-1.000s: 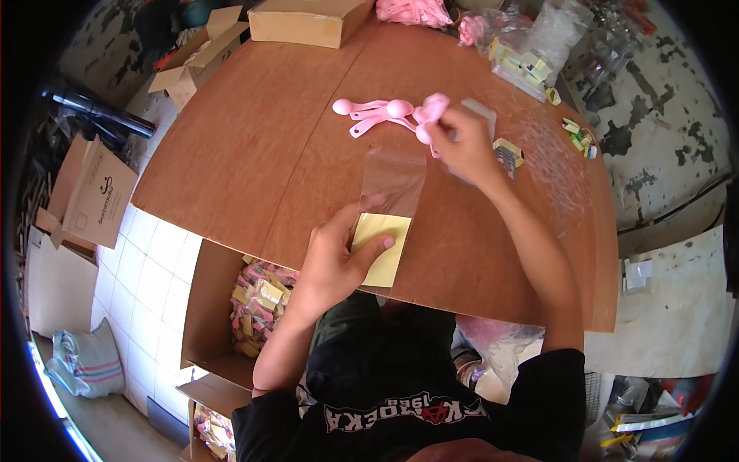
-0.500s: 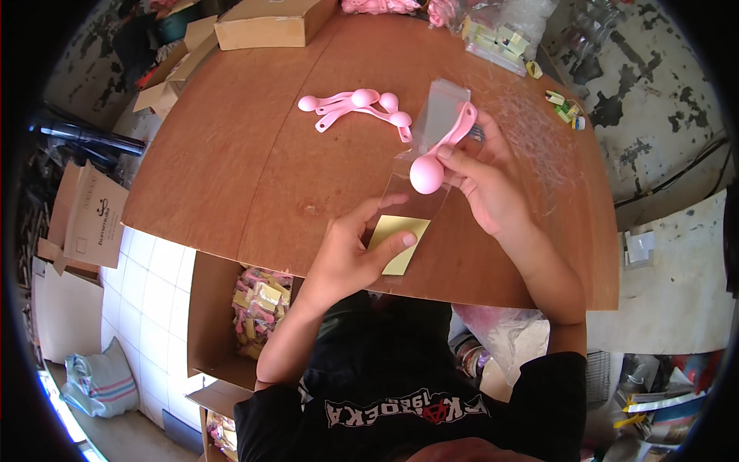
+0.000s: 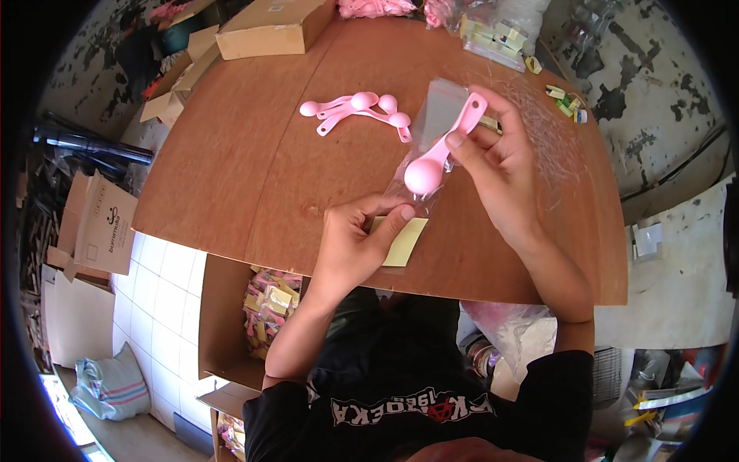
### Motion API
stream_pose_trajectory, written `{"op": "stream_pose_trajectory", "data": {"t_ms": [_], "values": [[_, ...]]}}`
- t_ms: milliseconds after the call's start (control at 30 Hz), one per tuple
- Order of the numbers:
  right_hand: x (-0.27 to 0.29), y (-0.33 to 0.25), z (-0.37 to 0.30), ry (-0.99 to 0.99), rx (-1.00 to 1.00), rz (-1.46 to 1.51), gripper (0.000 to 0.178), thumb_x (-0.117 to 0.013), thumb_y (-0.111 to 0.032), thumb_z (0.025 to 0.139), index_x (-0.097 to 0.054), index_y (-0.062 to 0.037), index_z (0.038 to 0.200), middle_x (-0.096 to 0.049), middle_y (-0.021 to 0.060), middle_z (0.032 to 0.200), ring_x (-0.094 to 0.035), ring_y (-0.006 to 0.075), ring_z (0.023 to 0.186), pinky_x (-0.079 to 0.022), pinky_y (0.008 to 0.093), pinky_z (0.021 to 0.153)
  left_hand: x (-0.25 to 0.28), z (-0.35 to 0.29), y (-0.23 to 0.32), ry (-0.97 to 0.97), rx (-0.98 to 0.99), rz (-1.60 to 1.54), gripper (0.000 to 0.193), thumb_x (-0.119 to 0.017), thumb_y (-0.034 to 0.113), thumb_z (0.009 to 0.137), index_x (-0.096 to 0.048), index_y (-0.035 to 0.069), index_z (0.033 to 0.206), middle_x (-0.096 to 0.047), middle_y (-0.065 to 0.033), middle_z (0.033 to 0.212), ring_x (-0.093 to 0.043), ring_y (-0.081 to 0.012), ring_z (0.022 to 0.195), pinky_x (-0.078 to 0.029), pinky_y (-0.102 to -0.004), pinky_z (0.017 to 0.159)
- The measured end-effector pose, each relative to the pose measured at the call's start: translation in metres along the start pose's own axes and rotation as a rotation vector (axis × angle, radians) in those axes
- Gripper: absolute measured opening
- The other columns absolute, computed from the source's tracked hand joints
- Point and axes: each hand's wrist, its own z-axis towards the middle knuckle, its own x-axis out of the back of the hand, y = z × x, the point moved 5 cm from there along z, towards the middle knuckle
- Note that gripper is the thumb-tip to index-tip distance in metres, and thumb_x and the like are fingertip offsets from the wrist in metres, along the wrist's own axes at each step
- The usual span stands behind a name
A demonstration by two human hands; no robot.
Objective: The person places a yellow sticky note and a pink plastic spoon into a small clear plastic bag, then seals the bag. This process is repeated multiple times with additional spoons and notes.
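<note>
My right hand [image 3: 499, 165] pinches a pink plastic measuring spoon [image 3: 424, 177] by its handle. The rounded back of its bowl faces up. My left hand [image 3: 356, 237] grips a clear plastic bag [image 3: 394, 187] between thumb and fingers. A pale yellow card [image 3: 406, 243] shows in the lower part of this bag. The spoon's bowl is over the bag's upper part; whether it is inside cannot be made out. Under the spoon handle lies a stack of clear bags [image 3: 442, 108]. Several more pink spoons [image 3: 362, 102] lie grouped farther left on the brown table [image 3: 231, 177].
Below the table's left edge stands an open carton [image 3: 227, 308] filled with packed pink-and-yellow pieces. A closed cardboard box [image 3: 269, 29] sits at the far edge. Packs of yellow cards [image 3: 493, 42] rest at the far right, near loose clear strands [image 3: 543, 146].
My right hand has brought the spoon slightly down and left, toward the bag. My left thumb has moved up from the yellow card to the bag near the spoon's bowl.
</note>
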Motion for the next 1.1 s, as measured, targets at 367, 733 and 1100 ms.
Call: {"op": "stream_pose_trajectory", "data": {"t_ms": [367,733,1100], "values": [[-0.017,-0.006,-0.013,-0.214,0.139,-0.221,0.016,-0.068,-0.005,0.09,-0.068,0.001,0.105,-0.067,0.01,0.105,-0.065,0.0161,0.099,-0.052,0.0295,0.086,-0.001,0.001,0.012,0.023,-0.071,-0.072,0.028,-0.068,0.004,0.093,-0.063,-0.007,0.118,-0.073,-0.0125,0.104,-0.068,-0.0127,0.094,-0.055,-0.0258,0.08],[-0.025,-0.041,-0.021,-0.311,0.497,-0.767,0.015,-0.077,-0.008,0.077,-0.074,-0.0038,0.091,-0.065,0.0086,0.103,-0.062,0.0267,0.095,-0.051,0.0367,0.079,-0.007,-0.01,0.031,-0.074,-0.145,0.13,0.043,-0.065,0.005,0.093,-0.052,-0.002,0.134,-0.072,-0.0206,0.1,-0.073,-0.0222,0.092,-0.056,-0.0294,0.068],[-0.041,-0.052,-0.033,-0.373,0.854,-1.161,0.018,-0.071,-0.008,0.063,-0.066,-0.0021,0.079,-0.058,0.005,0.088,-0.058,0.0218,0.087,-0.049,0.0349,0.072,-0.013,-0.018,0.05,-0.117,-0.216,0.49,0.053,-0.064,-0.001,0.089,-0.044,-0.007,0.138,-0.073,-0.0183,0.084,-0.075,-0.0258,0.082,-0.058,-0.0308,0.066]]}}
